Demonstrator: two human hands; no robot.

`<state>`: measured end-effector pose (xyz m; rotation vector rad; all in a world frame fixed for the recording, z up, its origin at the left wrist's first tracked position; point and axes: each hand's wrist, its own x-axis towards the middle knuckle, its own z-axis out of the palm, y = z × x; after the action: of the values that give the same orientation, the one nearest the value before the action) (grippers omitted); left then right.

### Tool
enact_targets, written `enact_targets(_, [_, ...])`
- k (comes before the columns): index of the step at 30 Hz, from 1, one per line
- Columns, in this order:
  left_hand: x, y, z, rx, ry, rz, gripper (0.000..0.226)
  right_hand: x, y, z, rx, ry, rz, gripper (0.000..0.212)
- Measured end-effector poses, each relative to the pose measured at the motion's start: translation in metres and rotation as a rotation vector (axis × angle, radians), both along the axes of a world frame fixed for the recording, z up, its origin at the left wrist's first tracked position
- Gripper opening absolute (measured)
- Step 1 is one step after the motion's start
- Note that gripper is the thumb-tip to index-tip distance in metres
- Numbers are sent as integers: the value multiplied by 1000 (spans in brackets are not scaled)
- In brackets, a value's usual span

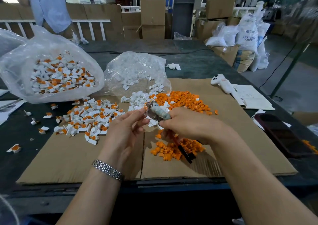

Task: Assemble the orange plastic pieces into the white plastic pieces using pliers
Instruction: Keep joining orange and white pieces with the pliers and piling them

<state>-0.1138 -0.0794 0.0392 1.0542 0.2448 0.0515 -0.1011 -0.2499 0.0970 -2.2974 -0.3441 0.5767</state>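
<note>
My right hand (185,123) grips the pliers (159,113), whose tape-wrapped head points up and left and whose dark handles (186,153) stick out below the hand. My left hand (127,126) pinches a small white-and-orange piece (146,108) right at the plier jaws. Loose orange pieces (182,100) lie in a heap behind the hands, and a second orange heap (172,149) lies under my right wrist. Loose white pieces (139,101) spill from a clear bag (136,70). Assembled white-and-orange pieces (89,118) are piled at the left on the cardboard sheet (68,159).
A big clear bag (51,73) of assembled pieces stands at the back left. A white toy-like object (222,83) and a notebook (251,97) lie at the right, with a dark phone (280,135) nearer. A person (48,6) stands beyond the table. Cartons and sacks (246,35) stand behind.
</note>
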Motion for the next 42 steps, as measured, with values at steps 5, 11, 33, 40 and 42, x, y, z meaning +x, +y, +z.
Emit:
enact_targets(5, [0, 3, -3, 83, 3, 45, 10, -9, 6, -2, -8, -42, 18, 25])
enact_targets(11, [1, 3, -2, 145, 21, 55, 8, -15, 16, -14, -82, -198, -12, 38])
enact_targets(33, [14, 21, -32, 933, 13, 374, 12, 52, -49, -71, -728, -406, -368, 73])
enact_targets(40, [41, -11, -42, 1508, -193, 11, 27, 56, -48, -90, -821, -478, -383, 77])
enact_targets(42, [45, -13, -45, 1601, -176, 4, 29, 56, -49, -92, -831, -486, -378, 76])
